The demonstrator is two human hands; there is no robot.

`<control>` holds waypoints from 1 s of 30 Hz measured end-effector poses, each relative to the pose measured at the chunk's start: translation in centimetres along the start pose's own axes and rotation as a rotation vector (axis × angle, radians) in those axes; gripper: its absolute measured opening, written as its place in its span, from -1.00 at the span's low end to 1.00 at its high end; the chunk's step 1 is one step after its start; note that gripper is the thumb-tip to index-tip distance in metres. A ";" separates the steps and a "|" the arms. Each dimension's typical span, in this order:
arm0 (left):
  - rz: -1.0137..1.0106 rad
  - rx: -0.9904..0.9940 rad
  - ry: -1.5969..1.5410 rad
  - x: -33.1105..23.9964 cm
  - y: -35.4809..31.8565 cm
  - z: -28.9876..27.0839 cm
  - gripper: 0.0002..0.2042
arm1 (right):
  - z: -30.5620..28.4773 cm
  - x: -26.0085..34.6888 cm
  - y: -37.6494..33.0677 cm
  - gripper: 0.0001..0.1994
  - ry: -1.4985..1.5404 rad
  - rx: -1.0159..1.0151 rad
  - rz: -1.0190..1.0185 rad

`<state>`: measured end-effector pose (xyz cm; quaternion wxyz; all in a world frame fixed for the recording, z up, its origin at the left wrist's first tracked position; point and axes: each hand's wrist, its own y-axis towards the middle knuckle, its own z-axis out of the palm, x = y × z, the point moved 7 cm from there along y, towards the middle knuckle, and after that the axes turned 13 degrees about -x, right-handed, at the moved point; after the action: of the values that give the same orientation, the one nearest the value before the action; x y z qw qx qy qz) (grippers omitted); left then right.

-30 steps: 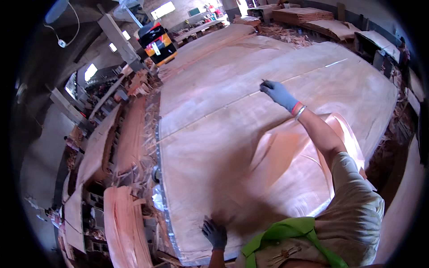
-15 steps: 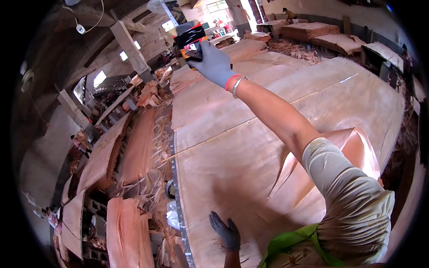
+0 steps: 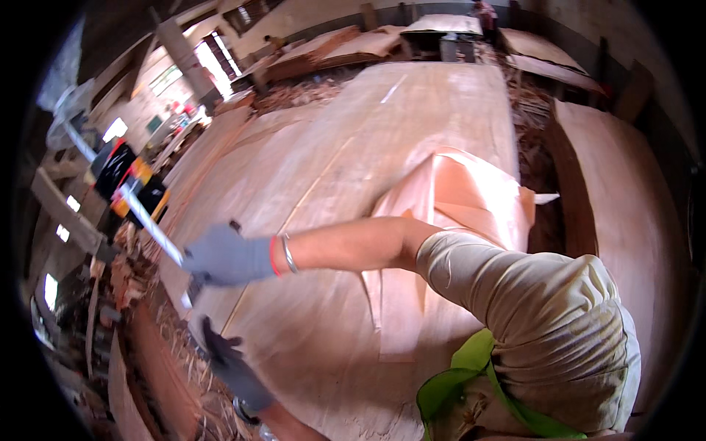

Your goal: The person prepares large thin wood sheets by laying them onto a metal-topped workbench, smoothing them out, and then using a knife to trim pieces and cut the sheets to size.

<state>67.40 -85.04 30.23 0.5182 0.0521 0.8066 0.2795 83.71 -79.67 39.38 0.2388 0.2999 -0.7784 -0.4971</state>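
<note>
My right hand (image 3: 224, 255), in a grey glove, is closed on a white strip of tape (image 3: 156, 231). The strip runs taut up to a black-and-yellow tape holder (image 3: 118, 176) hanging at the upper left, and a short end shows below my fingers. Just below, my left hand (image 3: 237, 365), also gloved in grey, has its fingers spread and holds nothing. Both hands are over the left edge of a large, thin wood veneer sheet (image 3: 323, 323). A thin pale line (image 3: 312, 184) runs along the sheet, with a short white strip (image 3: 394, 88) near its far end.
A loose, curled veneer piece (image 3: 471, 187) stands up beside my right arm. Stacked veneer (image 3: 625, 191) lies to the right and more piles (image 3: 316, 48) at the back. Torn scraps (image 3: 213, 397) litter the lower left. A person (image 3: 487, 18) is far off.
My right hand has come down from the tape holder, drawing the white strip with it. My left hand has moved left and up toward it. The view has turned.
</note>
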 end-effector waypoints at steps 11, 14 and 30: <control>-0.096 0.274 -0.744 -11.8 3.0 4.4 -0.69 | -10.5 3.6 -25.7 -0.76 0.017 0.182 0.079; 0.327 0.135 -0.310 -11.8 1.9 4.0 -0.70 | -13.2 3.3 -28.9 -0.77 0.034 0.183 0.188; 0.232 0.236 -0.132 -22.5 -33.6 6.8 -0.77 | -32.4 14.6 -32.6 -0.65 0.421 -0.198 0.629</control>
<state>90.52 -118.91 29.34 0.5245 0.2236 0.7866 0.2369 102.59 -121.00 23.23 0.5617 0.1176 -0.7147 -0.4000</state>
